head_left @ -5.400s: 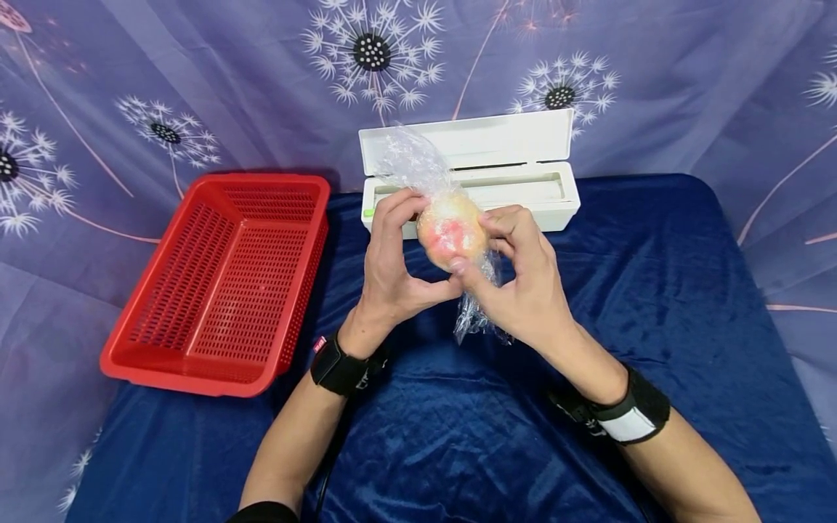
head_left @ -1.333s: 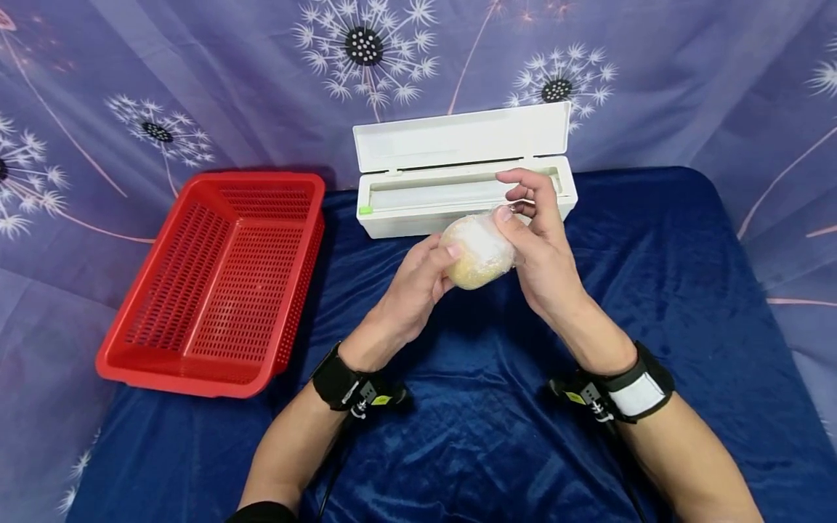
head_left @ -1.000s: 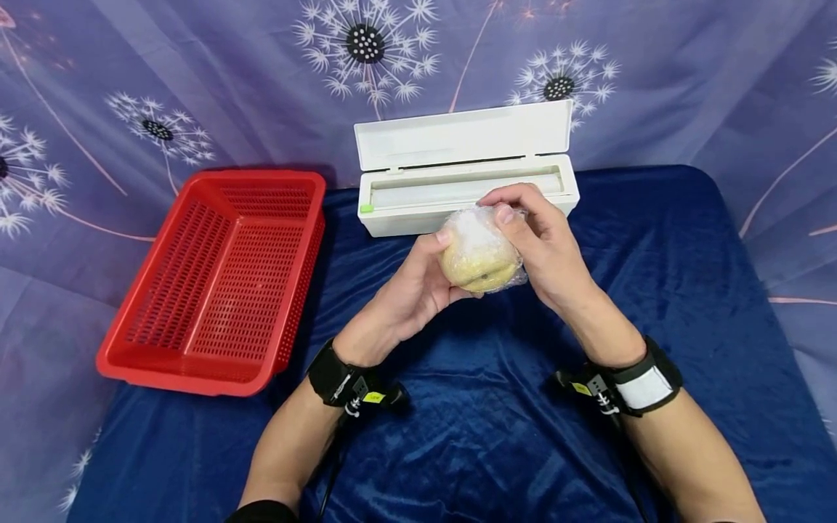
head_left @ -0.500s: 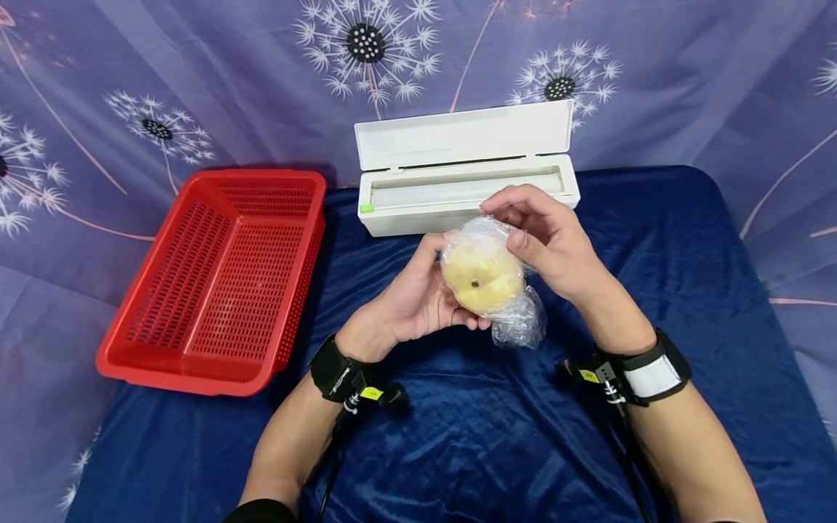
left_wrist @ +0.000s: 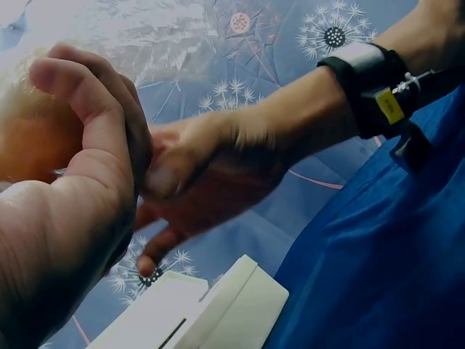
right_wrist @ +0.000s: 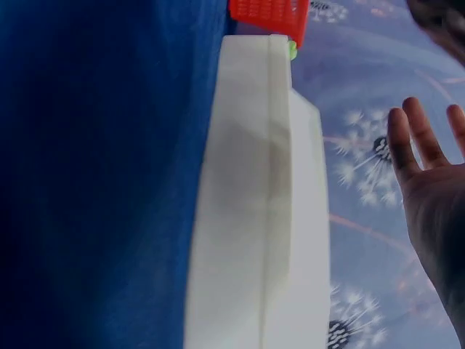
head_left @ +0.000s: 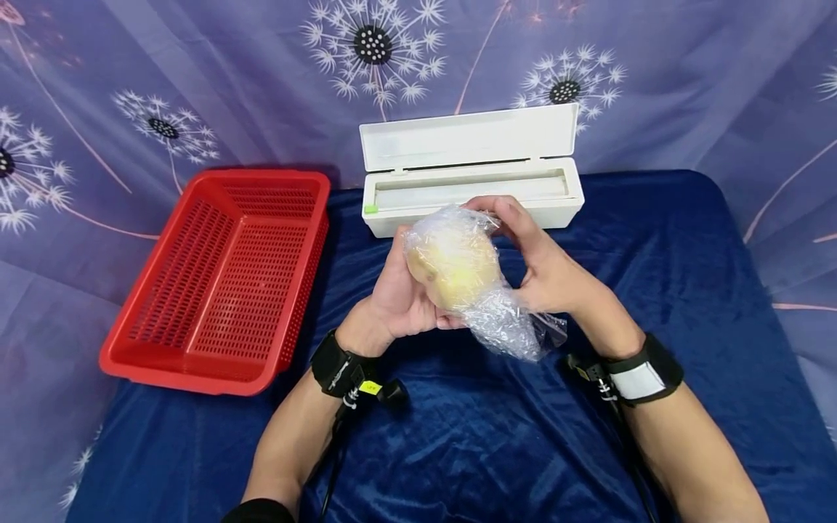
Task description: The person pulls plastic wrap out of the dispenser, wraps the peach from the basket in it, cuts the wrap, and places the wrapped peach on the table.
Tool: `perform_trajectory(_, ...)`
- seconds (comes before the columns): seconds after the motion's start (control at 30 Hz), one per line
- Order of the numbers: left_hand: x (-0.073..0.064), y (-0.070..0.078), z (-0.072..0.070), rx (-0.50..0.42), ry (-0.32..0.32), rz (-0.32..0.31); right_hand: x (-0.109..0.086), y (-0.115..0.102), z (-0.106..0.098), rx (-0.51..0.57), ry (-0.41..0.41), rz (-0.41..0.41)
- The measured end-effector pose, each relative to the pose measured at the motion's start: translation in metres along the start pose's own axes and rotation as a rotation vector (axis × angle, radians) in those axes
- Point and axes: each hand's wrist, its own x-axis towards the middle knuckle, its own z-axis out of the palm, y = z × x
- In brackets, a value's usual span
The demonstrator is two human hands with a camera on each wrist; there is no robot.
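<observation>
A round yellow fruit in clear plastic wrap is held off the table in the head view. My left hand cradles it from the left and below, with fingers curled round it in the left wrist view. Crumpled wrap trails from its lower right side. Beside the fruit, my right hand has its fingers spread near the top of the wrap and its thumb partly hidden behind the loose film. The right wrist view shows the fingers of this right hand extended and apart.
Behind the hands stands a white cling film box with its lid raised and a roll inside. A red perforated basket sits to the left. Blue cloth covers the table, and a dandelion-patterned curtain hangs behind.
The fruit has been turned over from its pink side to yellow, and has lately shifted left in the left hand. More loose film shows at lower right. The right hand's grasp has loosened.
</observation>
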Motion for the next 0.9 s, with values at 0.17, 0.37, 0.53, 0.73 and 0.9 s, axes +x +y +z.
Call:
perform_trajectory(0.17, 0.000, 0.003, -0.002, 0.056, 0.104, -0.078, 0.006, -0.011, 0.003, -0.190, -0.015, -0.081)
perform_trajectory(0.37, 0.003, 0.006, -0.003, 0.054, 0.126, -0.108, 0.014, -0.021, 0.008, -0.307, 0.041, -0.203)
perform_trajectory(0.53, 0.007, 0.004, -0.006, 0.024, 0.121, -0.103, 0.017, -0.026, 0.011, -0.285, 0.043, -0.232)
perform_trajectory(0.73, 0.010, 0.003, -0.007, 0.036, 0.132, -0.115, 0.017, -0.028, 0.008, -0.173, 0.054, -0.173)
perform_trajectory(0.9, 0.014, 0.004, -0.009, 0.104, 0.161, -0.144, 0.016, -0.029, 0.004, -0.077, 0.068, -0.101)
